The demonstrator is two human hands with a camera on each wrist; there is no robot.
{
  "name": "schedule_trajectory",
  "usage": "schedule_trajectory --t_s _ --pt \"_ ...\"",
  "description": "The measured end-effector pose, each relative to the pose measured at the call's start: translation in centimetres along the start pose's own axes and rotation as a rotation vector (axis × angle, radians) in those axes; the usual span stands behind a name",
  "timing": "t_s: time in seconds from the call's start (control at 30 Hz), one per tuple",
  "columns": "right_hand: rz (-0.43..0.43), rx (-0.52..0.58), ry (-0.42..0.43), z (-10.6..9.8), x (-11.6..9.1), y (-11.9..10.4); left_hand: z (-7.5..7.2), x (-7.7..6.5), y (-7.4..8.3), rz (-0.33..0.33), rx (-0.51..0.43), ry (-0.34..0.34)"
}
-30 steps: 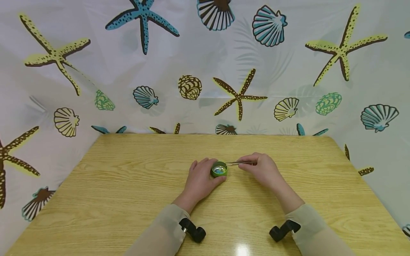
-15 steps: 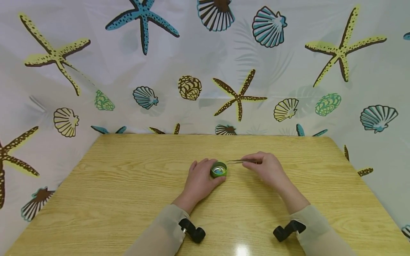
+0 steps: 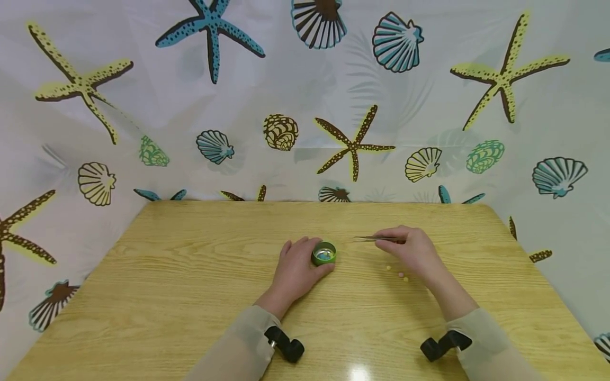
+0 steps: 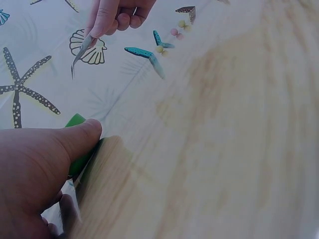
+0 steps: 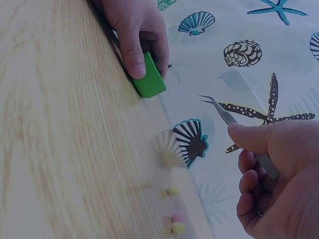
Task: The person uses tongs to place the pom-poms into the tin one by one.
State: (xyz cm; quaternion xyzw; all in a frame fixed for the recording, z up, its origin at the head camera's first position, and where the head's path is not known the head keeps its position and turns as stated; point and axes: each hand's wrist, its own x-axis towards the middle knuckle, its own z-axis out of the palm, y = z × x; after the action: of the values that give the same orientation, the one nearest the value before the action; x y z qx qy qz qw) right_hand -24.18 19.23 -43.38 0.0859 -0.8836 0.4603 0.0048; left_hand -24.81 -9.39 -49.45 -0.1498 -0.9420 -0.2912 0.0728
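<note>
A small round green tin (image 3: 324,254) with a shiny inside stands on the table, small blue and yellow bits showing in its bottom. My left hand (image 3: 299,270) grips it from the left, thumb in front and fingers behind. To the right of the tin, my right hand (image 3: 412,251) pinches metal tweezers (image 5: 224,113) above the table. Their bent tips point left, slightly apart with nothing between them. Below the right hand lie two small yellow balls (image 3: 388,268) and a pink ball (image 5: 178,217).
The wooden table (image 3: 214,264) reaches back to a white curtain (image 3: 248,95) printed with starfish and shells. A black camera mount is strapped to each sleeve, the left mount (image 3: 285,344) and the right mount (image 3: 445,345) close above the tabletop.
My right hand has moved right with the tweezers, whose tips have left the tin's rim. The small balls have come into sight under that hand. The left hand stays on the tin.
</note>
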Motion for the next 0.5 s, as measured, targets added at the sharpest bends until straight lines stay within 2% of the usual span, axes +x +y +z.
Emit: schedule_trajectory --t_s 0.27,0.5 --pt "0.039 0.017 0.016 -1.2 -0.9 0.5 0.3 0.0 -0.2 0.007 0.010 0.000" --pt "0.040 0.003 0.021 -2.3 -1.5 1.6 0.2 0.1 -0.1 -0.007 0.008 -0.005"
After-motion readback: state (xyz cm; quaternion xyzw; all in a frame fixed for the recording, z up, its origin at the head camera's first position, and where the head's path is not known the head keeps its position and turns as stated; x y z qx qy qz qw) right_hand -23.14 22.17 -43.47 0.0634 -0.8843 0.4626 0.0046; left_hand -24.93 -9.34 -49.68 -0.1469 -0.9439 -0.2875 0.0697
